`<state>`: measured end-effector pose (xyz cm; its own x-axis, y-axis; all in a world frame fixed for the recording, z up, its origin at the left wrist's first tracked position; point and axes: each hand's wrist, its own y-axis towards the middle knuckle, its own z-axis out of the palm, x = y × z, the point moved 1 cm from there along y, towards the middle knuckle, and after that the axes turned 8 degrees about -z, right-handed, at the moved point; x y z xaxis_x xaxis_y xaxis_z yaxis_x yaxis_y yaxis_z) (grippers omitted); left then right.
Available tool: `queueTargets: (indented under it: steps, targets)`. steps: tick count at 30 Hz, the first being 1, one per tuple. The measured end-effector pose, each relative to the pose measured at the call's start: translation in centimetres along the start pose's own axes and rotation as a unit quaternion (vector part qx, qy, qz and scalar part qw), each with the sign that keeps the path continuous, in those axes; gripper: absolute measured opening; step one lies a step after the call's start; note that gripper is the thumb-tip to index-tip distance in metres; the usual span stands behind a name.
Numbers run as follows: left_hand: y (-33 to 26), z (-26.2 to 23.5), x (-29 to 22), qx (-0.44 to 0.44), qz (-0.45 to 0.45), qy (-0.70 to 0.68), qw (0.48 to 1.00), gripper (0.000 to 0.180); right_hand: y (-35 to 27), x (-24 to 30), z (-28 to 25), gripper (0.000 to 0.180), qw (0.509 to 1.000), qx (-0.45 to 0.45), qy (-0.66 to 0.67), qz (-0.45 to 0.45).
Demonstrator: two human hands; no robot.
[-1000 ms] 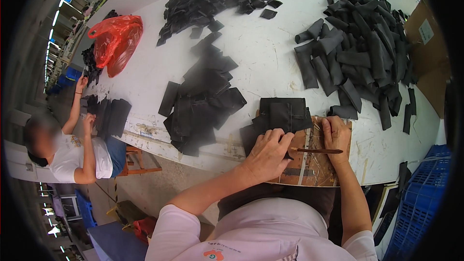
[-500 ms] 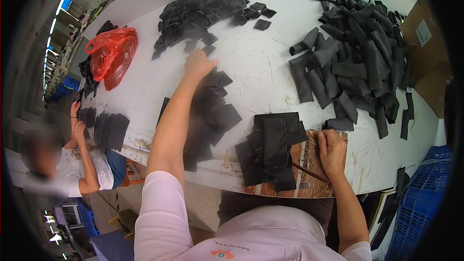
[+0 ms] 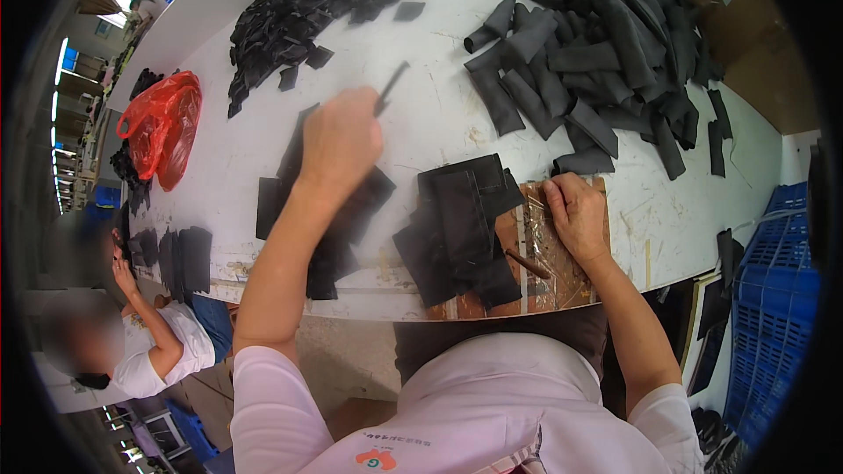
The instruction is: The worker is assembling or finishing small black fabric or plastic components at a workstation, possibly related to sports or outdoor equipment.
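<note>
My left hand (image 3: 341,142), blurred by motion, is closed on a small black fabric piece (image 3: 394,85), seen almost edge-on beyond its fingers. Beneath that hand and forearm lies a loose stack of black fabric pieces (image 3: 369,202), partly hidden. My right hand (image 3: 578,215) rests with curled fingers on the right side of a worn brown board (image 3: 566,276); whatever its fingers hold, if anything, is hidden. A thin brown stick-like tool (image 3: 529,264) lies on the board beside it. Stitched black fabric pieces (image 3: 461,219) overlap the board's left part.
A heap of small black fabric squares (image 3: 290,26) spreads over the far left of the white table (image 3: 421,123). Black fabric tubes (image 3: 588,53) pile up at far right, near a cardboard box (image 3: 746,44). A red plastic bag (image 3: 167,127), a blue crate (image 3: 773,316) and a seated co-worker (image 3: 162,333) flank the table.
My left hand has drawn back from the heap of small squares toward me, bringing a black fabric piece. My right hand stays on the board. The whole view has shifted.
</note>
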<state>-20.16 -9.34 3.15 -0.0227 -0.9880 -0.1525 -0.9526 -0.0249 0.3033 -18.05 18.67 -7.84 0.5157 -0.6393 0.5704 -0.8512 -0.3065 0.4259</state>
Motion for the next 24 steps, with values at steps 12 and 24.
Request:
queueTargets:
  steps: [12,24]
  targets:
    - [-11.8,4.2,-9.1,0.127,-0.126,-0.045,0.983,0.036,-0.1,0.1,0.4,0.020,0.999,-0.010,-0.001,-0.033]
    - [-13.3,-0.5,-6.3,-0.047,-0.155,-0.260,0.952,0.014,-5.7,5.8,-3.9,0.013,0.979,-0.023,0.200,0.013]
